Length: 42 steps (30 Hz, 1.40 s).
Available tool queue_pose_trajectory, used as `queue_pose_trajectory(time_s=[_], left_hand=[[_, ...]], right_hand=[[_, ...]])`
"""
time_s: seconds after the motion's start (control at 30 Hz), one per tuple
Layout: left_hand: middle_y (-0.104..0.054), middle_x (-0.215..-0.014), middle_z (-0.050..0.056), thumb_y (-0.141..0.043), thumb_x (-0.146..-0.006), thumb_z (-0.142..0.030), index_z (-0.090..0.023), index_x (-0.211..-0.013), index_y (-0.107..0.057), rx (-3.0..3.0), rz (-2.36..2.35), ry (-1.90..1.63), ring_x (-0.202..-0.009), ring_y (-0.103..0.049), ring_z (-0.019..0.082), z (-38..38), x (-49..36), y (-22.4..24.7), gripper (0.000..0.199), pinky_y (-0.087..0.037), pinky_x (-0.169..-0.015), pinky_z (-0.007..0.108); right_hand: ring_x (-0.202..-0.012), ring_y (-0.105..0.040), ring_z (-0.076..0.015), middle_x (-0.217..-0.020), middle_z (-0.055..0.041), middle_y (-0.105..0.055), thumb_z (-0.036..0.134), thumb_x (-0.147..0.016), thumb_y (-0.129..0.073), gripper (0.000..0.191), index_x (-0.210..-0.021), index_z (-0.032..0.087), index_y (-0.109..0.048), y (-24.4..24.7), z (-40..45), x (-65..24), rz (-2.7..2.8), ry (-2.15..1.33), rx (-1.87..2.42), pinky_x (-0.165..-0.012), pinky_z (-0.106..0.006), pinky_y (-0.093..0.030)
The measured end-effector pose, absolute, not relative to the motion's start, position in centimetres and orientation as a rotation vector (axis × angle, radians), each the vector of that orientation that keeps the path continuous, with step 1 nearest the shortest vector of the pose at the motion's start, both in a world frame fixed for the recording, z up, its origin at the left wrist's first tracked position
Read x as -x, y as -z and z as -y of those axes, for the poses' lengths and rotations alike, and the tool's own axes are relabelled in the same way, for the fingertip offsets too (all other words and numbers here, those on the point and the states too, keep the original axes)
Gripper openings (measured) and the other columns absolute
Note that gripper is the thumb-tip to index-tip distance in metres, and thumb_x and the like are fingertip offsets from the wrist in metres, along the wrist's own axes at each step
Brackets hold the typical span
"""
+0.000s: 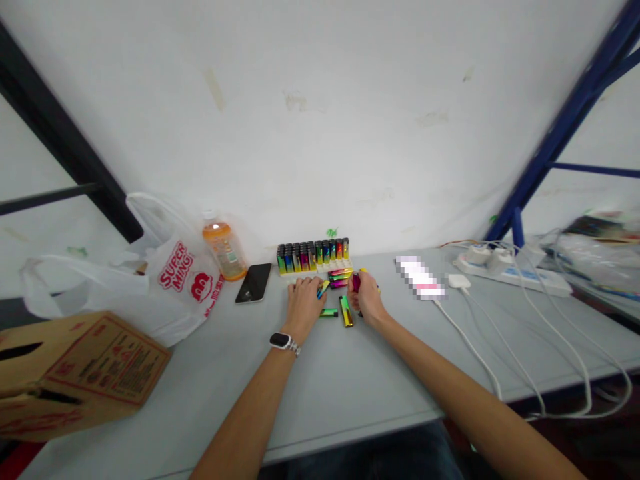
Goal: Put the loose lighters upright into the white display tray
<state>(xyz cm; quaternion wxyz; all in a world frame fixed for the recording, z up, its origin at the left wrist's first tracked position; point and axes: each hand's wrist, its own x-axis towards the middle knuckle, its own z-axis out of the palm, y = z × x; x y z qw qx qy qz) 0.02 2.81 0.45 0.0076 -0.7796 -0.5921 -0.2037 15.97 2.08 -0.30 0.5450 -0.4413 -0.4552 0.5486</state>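
Note:
A white tray [330, 267] near the wall holds several shiny multicoloured lighters [300, 257] upright, black tops up. My left hand [304, 301], with a watch on the wrist, is in front of the tray, its fingers curled and closed around a blue-and-yellow lighter [323, 289]. My right hand [369, 297] is closed around a purple lighter [356, 281], partly hidden by the fingers. Between the hands lie a green-and-gold lighter [346, 311] and a green lighter [329, 313]. A few more loose lighters [341, 274] lie against the tray's front.
On the left are a dark phone [253, 283], an orange drink bottle [225, 248], a white plastic bag [170, 293] and a cardboard box [100, 373]. To the right are a blurred-out phone [419, 277] on a cable and a power strip [515, 275] with white cords.

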Motion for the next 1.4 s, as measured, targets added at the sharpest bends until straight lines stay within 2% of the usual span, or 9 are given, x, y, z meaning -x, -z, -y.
queue_pose_trajectory(time_s=[0.13, 0.27, 0.43, 0.53, 0.77, 1.07, 1.17, 1.3, 1.4], left_hand=[[-0.072, -0.107, 0.011, -0.063, -0.083, -0.019, -0.019, -0.108, -0.065, 2.444, 1.836, 0.646, -0.105, -0.057, 0.031, -3.0, -0.1, -0.2, 0.025, -0.036, -0.089, 0.041], [-0.073, -0.104, 0.010, -0.060, -0.082, -0.013, -0.020, -0.107, -0.067, 2.460, 1.778, 0.609, -0.103, -0.059, 0.030, -3.1, -0.3, -0.1, 0.027, -0.038, -0.089, 0.040], [-0.074, -0.097, 0.009, -0.062, -0.085, -0.016, -0.022, -0.103, -0.068, 2.488, 1.774, 0.741, -0.097, -0.063, 0.028, -2.9, -0.1, -0.7, 0.020, -0.042, -0.086, 0.038], [-0.073, -0.093, 0.009, -0.063, -0.086, -0.020, -0.022, -0.102, -0.067, 2.499, 1.806, 0.855, -0.092, -0.065, 0.026, -2.8, 0.0, -1.1, 0.017, -0.045, -0.083, 0.035], [-0.073, -0.096, 0.008, -0.064, -0.087, -0.018, -0.023, -0.121, -0.059, 2.601, 1.823, 1.106, -0.089, -0.069, 0.025, -2.7, 0.0, -1.3, 0.034, -0.050, -0.077, 0.032], [-0.072, -0.082, 0.003, -0.064, -0.088, -0.021, -0.027, -0.114, -0.063, 2.685, 1.762, 1.404, -0.077, -0.070, 0.022, -3.0, 0.5, -0.7, 0.027, -0.052, -0.074, 0.030], [-0.072, -0.089, 0.004, -0.061, -0.089, -0.020, -0.025, -0.113, -0.063, 2.723, 1.732, 1.408, -0.076, -0.070, 0.020, -3.0, 0.5, -0.8, 0.025, -0.053, -0.075, 0.030], [-0.069, -0.108, 0.007, -0.060, -0.089, -0.019, -0.021, -0.110, -0.064, 2.741, 1.642, 1.485, -0.077, -0.069, 0.017, -3.2, 0.4, -0.6, 0.021, -0.055, -0.077, 0.031], [-0.069, -0.105, 0.007, -0.061, -0.089, -0.020, -0.019, -0.107, -0.064, 2.722, 1.639, 1.583, -0.077, -0.068, 0.016, -3.4, 0.3, -0.3, 0.018, -0.056, -0.077, 0.030]], right_hand=[[-0.034, -0.022, -0.0082, -0.042, 0.0089, -0.029, 0.074, -0.086, -0.036, 0.053, -0.068, 0.024, -0.041, -0.2, -1.9, -15.7, 0.960, -1.325, 0.986, -0.034, -0.022, -0.015], [-0.035, -0.037, -0.0096, -0.050, 0.0107, -0.047, 0.072, -0.080, -0.056, 0.048, -0.086, 0.026, -0.041, -0.7, -1.9, -15.9, 1.133, -1.217, 0.875, -0.035, -0.022, -0.030], [-0.063, -0.062, -0.0156, -0.068, 0.0023, -0.064, 0.060, -0.082, -0.063, 0.039, -0.089, 0.024, -0.049, -0.8, -2.7, -16.9, 1.325, -0.970, 0.887, -0.062, -0.030, -0.052], [-0.079, -0.063, -0.0185, -0.088, -0.0053, -0.069, 0.053, -0.081, -0.067, 0.034, -0.087, 0.020, -0.063, -0.9, -4.0, -17.9, 1.413, -0.706, 1.019, -0.070, -0.031, -0.050], [-0.062, -0.056, -0.0150, -0.077, -0.0006, -0.067, 0.041, -0.083, -0.065, 0.032, -0.107, 0.020, -0.067, -1.6, -9.6, -19.0, 1.633, -0.484, 1.029, -0.064, -0.030, -0.045], [-0.064, -0.057, -0.0161, -0.070, 0.0005, -0.066, 0.037, -0.083, -0.064, 0.020, -0.093, 0.020, -0.070, -1.3, -14.9, -18.3, 1.833, -0.421, 0.993, -0.067, -0.030, -0.046], [-0.063, -0.057, -0.0162, -0.070, -0.0002, -0.065, 0.038, -0.083, -0.065, 0.023, -0.094, 0.020, -0.070, -1.0, -15.4, -18.3, 1.835, -0.513, 1.002, -0.066, -0.031, -0.047], [-0.071, -0.058, -0.0170, -0.088, -0.0054, -0.063, 0.033, -0.086, -0.063, 0.022, -0.098, 0.019, -0.073, -0.8, -15.5, -18.4, 1.881, -0.386, 1.030, -0.074, -0.034, -0.050], [-0.087, -0.058, -0.0193, -0.101, -0.0082, -0.053, 0.030, -0.089, -0.062, 0.024, -0.105, 0.019, -0.075, -0.9, -15.1, -18.5, 1.960, -0.155, 1.075, -0.087, -0.036, -0.050]])
